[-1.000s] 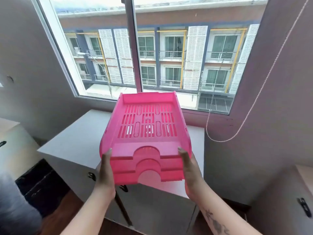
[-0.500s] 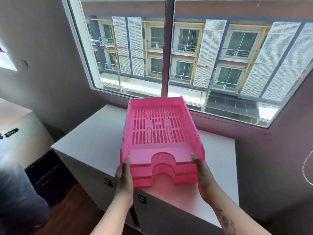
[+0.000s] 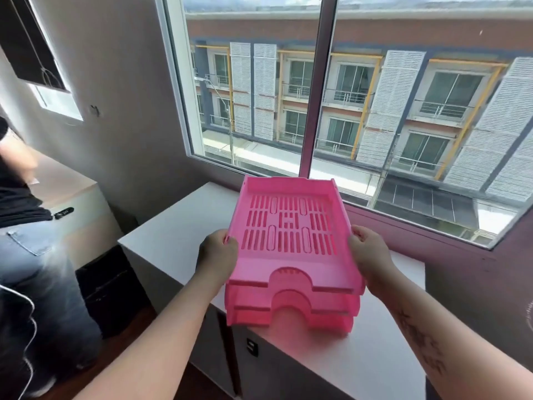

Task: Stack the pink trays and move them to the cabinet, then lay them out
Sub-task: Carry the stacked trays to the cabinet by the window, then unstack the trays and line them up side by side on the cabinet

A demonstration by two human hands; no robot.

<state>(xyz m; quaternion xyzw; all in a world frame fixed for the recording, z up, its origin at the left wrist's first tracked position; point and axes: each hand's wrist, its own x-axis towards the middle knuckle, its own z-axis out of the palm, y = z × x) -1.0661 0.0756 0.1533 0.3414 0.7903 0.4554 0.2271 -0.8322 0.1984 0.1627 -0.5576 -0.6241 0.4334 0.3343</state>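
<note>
A stack of three pink slotted trays (image 3: 291, 235) rests on the white cabinet top (image 3: 178, 226) below the window. My left hand (image 3: 216, 255) grips the left side wall of the top tray, and my right hand (image 3: 369, 252) grips its right side wall. The top tray's front edge sits slightly raised above the two lower trays (image 3: 291, 313), whose arched front cut-outs show beneath it.
A large window (image 3: 346, 111) runs right behind the cabinet. A second person in jeans (image 3: 31, 255) stands at the left beside another white cabinet (image 3: 72, 192) with a small black object (image 3: 64, 212) on it. Cabinet doors with dark handles (image 3: 252, 347) face me.
The stack has come down onto the cabinet top. Both hands have shifted from the front corners to the side walls of the top tray. The view has moved closer.
</note>
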